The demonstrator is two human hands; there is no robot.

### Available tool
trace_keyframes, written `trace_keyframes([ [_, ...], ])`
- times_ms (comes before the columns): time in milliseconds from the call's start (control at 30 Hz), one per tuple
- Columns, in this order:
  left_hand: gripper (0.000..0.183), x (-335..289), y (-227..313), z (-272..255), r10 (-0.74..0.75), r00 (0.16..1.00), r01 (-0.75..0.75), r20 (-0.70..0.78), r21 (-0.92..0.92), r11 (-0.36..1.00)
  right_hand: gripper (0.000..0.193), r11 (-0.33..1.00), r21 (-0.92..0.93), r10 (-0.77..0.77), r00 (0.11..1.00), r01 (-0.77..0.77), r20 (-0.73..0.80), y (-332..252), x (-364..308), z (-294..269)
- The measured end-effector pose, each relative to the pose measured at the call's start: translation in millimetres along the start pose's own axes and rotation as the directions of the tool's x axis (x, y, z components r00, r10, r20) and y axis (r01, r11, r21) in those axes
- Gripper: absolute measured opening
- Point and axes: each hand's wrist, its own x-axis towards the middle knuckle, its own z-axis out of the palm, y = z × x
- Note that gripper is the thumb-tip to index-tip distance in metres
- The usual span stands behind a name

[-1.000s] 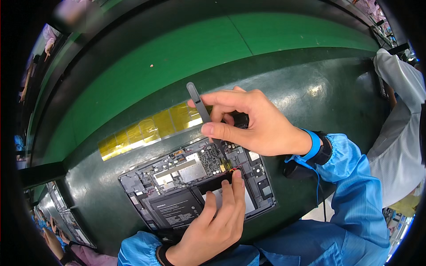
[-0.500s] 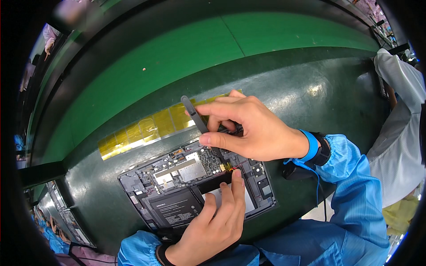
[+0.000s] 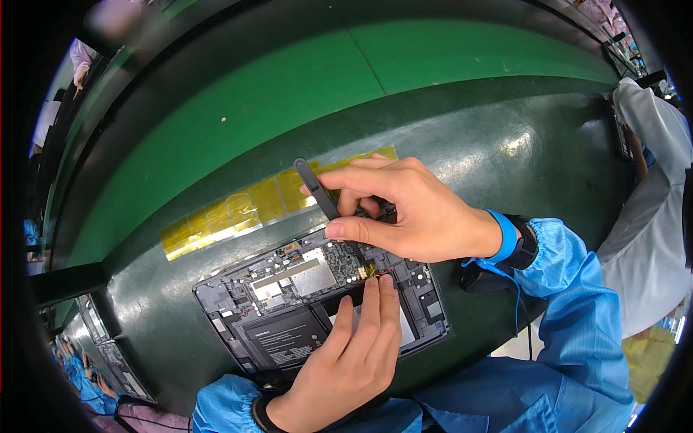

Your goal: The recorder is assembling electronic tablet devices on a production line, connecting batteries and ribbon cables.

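An opened laptop chassis (image 3: 424, 328) lies in front of me, its circuit board (image 3: 317, 273) and black battery (image 3: 283, 339) exposed. My right hand (image 3: 415, 209) is closed on black tweezers (image 3: 314, 186), which slant down toward the board; my fingers partly hide them. My left hand (image 3: 354, 353) lies over the battery area with fingers stretched out. Its fingertips touch down beside thin red wires (image 3: 383, 273) and a small piece of yellow tape (image 3: 371, 270) at the board's edge. What lies under these fingertips is hidden.
Behind the laptop lies a strip of yellow tape pieces (image 3: 245, 208) on the dark green bench (image 3: 476, 130). A blue cord (image 3: 517, 307) runs from my right wrist strap. More opened laptops (image 3: 119, 364) stand at the left; a person in a pale sleeve (image 3: 646, 209) is at the right.
My left hand has shifted slightly, its fingers reaching farther forward so that another fingertip is now at the yellow tape. The right hand and tweezers have hardly moved.
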Motion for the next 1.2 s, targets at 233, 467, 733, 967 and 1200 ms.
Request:
trace_keyframes([
  [233,0.033,0.2,-3.3,2.7,0.003,1.0,-0.003,0.006,-0.077,0.997,0.046,1.0,0.008,-0.008,1.0,0.008,0.004,1.1,-0.1,0.0],
  [467,0.033,-1.8,-5.5,9.9,0.02,1.0,-0.022,-0.02,-0.119,0.993,0.047,0.999,-0.003,-0.053,0.998,0.053,-0.014,5.6,-1.3,1.2],
  [733,0.033,-0.1,-7.6,10.8,0.028,1.0,-0.029,-0.01,-0.165,0.986,0.044,0.999,-0.002,-0.054,0.999,0.054,0.005,6.4,-0.5,0.2],
  [967,0.038,3.2,-9.8,9.1,0.015,1.0,-0.016,-0.006,-0.237,0.971,0.034,0.955,0.291,0.121,0.964,-0.049,-0.237,-0.1,3.9,-14.5],
  [1200,0.036,-3.8,-9.4,0.0,0.057,0.998,-0.053,0.033,-0.12,0.991,0.026,0.983,-0.115,-0.14,0.989,0.146,0.056,-27.2,-27.1,-58.8],
])
